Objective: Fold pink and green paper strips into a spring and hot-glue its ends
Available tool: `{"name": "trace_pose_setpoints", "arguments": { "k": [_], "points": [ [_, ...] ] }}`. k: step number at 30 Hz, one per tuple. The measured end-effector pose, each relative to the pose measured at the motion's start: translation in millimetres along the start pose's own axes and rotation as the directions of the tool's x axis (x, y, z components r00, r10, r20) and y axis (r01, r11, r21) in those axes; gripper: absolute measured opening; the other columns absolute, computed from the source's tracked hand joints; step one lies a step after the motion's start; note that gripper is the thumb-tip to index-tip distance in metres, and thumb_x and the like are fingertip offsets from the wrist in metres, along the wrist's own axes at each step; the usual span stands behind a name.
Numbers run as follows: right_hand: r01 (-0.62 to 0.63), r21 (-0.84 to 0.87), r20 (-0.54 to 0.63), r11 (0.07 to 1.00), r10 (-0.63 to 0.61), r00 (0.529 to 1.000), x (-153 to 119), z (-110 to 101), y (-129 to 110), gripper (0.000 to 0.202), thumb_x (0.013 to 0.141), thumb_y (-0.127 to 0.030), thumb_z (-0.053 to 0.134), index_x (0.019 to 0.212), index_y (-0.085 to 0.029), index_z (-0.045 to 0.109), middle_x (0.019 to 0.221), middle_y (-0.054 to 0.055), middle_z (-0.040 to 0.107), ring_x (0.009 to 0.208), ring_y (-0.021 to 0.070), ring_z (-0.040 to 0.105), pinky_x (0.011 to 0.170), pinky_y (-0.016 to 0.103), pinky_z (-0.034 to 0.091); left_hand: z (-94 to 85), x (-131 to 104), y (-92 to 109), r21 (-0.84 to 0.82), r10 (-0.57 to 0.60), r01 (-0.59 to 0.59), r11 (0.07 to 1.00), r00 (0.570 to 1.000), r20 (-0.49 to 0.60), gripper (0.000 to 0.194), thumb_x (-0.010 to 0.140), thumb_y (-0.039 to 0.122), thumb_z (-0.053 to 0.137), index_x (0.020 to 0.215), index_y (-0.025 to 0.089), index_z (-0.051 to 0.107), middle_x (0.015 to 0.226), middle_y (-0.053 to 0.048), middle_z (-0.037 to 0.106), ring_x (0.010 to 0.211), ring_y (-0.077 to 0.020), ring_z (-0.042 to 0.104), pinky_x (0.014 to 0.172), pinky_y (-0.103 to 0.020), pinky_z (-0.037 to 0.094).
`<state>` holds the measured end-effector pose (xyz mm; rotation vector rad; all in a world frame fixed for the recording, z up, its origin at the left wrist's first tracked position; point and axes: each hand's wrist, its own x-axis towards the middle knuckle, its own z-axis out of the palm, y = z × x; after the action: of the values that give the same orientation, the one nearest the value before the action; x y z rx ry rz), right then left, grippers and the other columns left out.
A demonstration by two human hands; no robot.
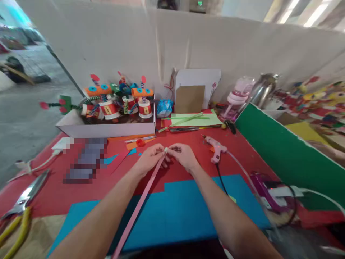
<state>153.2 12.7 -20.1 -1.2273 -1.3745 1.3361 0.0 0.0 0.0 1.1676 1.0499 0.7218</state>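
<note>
A long pink paper strip (143, 197) runs from my fingertips down toward the bottom edge, passing beside my left forearm. My left hand (150, 159) is closed in a pinch on its upper end. From the other side, my right hand (184, 154) pinches the same end, thumb and fingertips meeting my left ones. A small pale bit (166, 149) shows between the fingertips; whether it is a fold or a separate piece I cannot tell. Beneath my forearms lies blue sheet material (183, 212). To the right of my hands rests a pink glue gun (215, 147) with a cord.
Paper-cup figures (109, 109) stand in a white box (121, 130) at back left. Large yellow-handled shears (25, 201) lie at left near a blurred-out dark object (87, 158). Green strips (185, 121) lie behind my hands. A green panel (285, 154) and purple power strip (269, 196) are at right.
</note>
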Motion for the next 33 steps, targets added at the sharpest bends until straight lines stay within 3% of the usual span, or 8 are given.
{"name": "trace_pose_setpoints", "arguments": {
  "k": [20, 25, 33],
  "points": [
    [-0.023, 0.043, -0.025, 0.999, 0.024, 0.999, -1.1, 0.6, 4.7, 0.021, 0.068, -0.036, 0.067, 0.071, -0.016, 0.064, 0.059, 0.0, 0.062, 0.054, 0.0104, 0.053, 0.051, 0.022, 0.04, -2.8, -0.8, -1.9, -0.032, 0.005, -0.004, 0.999, 1.0, 0.012, 0.024, 0.079, 0.037, 0.06, 0.082, 0.018, 0.046, 0.073, -0.004, 0.07, 0.057, -0.0156, 0.066, 0.055, -0.026, 0.05],
    [0.003, 0.017, -0.011, 1.0, -0.003, 1.0, 0.0, 1.1, 8.3, 0.02, 0.068, -0.035, 0.067, 0.07, -0.016, 0.064, 0.064, 0.001, 0.064, 0.058, 0.011, 0.055, 0.055, 0.023, 0.042, -3.0, 1.2, -5.6, -0.028, 0.044, -0.046, 0.999, 0.998, -0.054, 0.029, 0.075, 0.04, 0.066, 0.082, 0.019, 0.047, 0.068, 0.0, 0.065, 0.06, -0.0169, 0.067, 0.059, -0.03, 0.053],
    [-0.004, -0.059, -0.001, 0.998, 0.004, 1.0, -2.7, -0.1, 3.5, 0.019, 0.07, -0.035, 0.065, 0.069, -0.016, 0.063, 0.062, 0.0, 0.062, 0.057, 0.0108, 0.053, 0.054, 0.022, 0.04, 0.4, 2.6, -4.1, 0.031, 0.059, -0.056, 0.998, 0.993, -0.098, 0.02, 0.077, 0.032, 0.062, 0.073, 0.018, 0.048, 0.063, 0.001, 0.065, 0.059, -0.0157, 0.067, 0.06, -0.029, 0.055]
  ]
}}
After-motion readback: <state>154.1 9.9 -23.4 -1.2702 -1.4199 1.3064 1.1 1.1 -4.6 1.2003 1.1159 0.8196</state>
